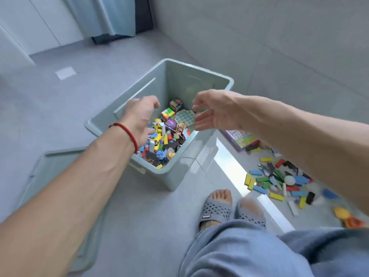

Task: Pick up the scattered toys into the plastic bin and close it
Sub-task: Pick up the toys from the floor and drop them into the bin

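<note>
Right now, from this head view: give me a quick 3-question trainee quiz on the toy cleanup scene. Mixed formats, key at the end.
1. True or false: the lid is on the plastic bin.
2. The scattered blocks lie on which side of the bin? A) the person's left B) the person's right
3. Fill in: the left hand and right hand are both above the ____.

Key: 1 false; 2 B; 3 bin

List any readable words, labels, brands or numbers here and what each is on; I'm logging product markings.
Left slipper: a small white label on the strap, too small and blurred to read.
Purple box on the floor behind the bin: printed artwork, no text legible.
Toys in the bin: no readable text.
Nothing else carries writing.
</note>
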Motion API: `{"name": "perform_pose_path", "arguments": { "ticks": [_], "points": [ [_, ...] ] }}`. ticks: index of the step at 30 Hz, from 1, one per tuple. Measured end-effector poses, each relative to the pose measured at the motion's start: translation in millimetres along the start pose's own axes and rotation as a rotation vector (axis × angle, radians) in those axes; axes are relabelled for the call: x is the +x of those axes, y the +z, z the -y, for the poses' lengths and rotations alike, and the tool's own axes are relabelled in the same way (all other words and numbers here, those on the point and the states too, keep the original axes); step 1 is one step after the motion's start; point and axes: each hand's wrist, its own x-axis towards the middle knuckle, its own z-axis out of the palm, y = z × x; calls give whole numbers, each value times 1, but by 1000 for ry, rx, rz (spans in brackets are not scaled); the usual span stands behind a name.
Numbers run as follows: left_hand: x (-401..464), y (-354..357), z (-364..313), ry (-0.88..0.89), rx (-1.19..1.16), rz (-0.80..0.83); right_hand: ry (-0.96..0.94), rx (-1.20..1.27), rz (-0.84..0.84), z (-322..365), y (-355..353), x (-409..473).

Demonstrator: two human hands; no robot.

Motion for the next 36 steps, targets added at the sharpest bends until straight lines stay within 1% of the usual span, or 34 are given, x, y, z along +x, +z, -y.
{"name": "perform_pose_path", "arguments": {
  "ticks": [2,5,9,12,15,17,18,19,21,23,25,27,29,31,32,33,34,36],
  "points": [
    [-11,19,9,91,34,25,-3,-47,-71,-16,-27,-14],
    [-27,56,29,117,46,179,6,-76,-206,-42,-80,-41],
    [-46,108,66,56,162,387,62,-138,-432,-89,-163,-76],
    [-53,145,96,-9,271,517,133,-201,-577,-142,-218,-94],
    [-49,175,126,-81,373,598,226,-113,-652,-204,-253,-102],
    [-39,192,146,-116,423,622,311,-56,-697,-250,-264,-101],
    [-33,201,156,-133,445,623,351,-71,-721,-275,-268,-98],
    [-27,211,166,-150,462,622,384,-136,-755,-302,-272,-94],
    [-14,233,187,-173,470,624,440,-375,-804,-348,-279,-88],
    [-4,257,207,-179,471,630,460,-553,-748,-374,-277,-83],
    [4,281,227,-180,472,633,403,-589,-785,-394,-278,-73],
    [9,302,245,-194,465,637,337,-567,-913,-415,-278,-63],
    [13,318,263,-216,445,640,285,-547,-1126,-435,-285,-59],
    [13,327,277,-237,432,635,286,-620,-1342,-449,-302,-62],
    [12,329,283,-245,420,630,307,-673,-1420,-453,-311,-65],
    [11,331,289,-253,405,627,326,-697,-1472,-459,-321,-69],
    [10,331,294,-259,390,629,347,-677,-1484,-467,-329,-71],
    [10,330,301,-260,372,641,401,-592,-1437,-480,-340,-74]
  ]
}}
